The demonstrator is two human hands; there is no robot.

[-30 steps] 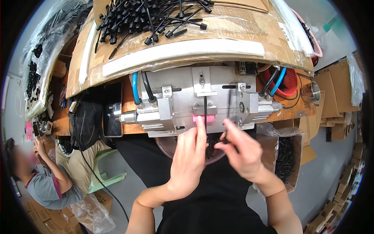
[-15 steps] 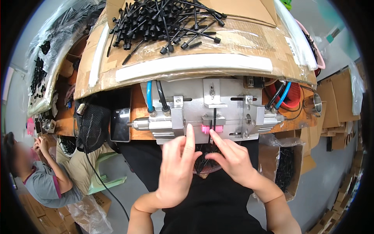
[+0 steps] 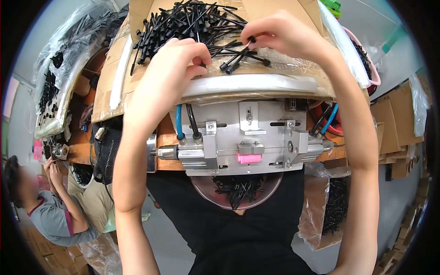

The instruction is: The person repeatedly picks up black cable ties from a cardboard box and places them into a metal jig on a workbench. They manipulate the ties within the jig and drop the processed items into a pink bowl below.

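A heap of black rods with thick capped ends (image 3: 183, 27) lies on the cardboard at the far side. My right hand (image 3: 282, 36) is at its right edge, thumb and fingers closed on the capped end of one black rod (image 3: 251, 40). At the heap's near side, my left hand (image 3: 176, 66) has its fingertips pinched on a dark end, seemingly of another black rod, mostly hidden by the fingers. Below both hands sits a metal fixture (image 3: 229, 123) with a pink block (image 3: 249, 158) at its middle; no rod stands in it.
Two metal cylinders (image 3: 195, 156) with blue and black hoses flank the fixture. A bowl (image 3: 270, 195) of black rods rests at my lap. A box (image 3: 316, 206) of black pieces is at the right. Another person (image 3: 59, 211) works at the left.
Both hands have moved from the fixture up to the heap and closed on pieces there. The black rod that stood across the pink block is gone from the fixture.
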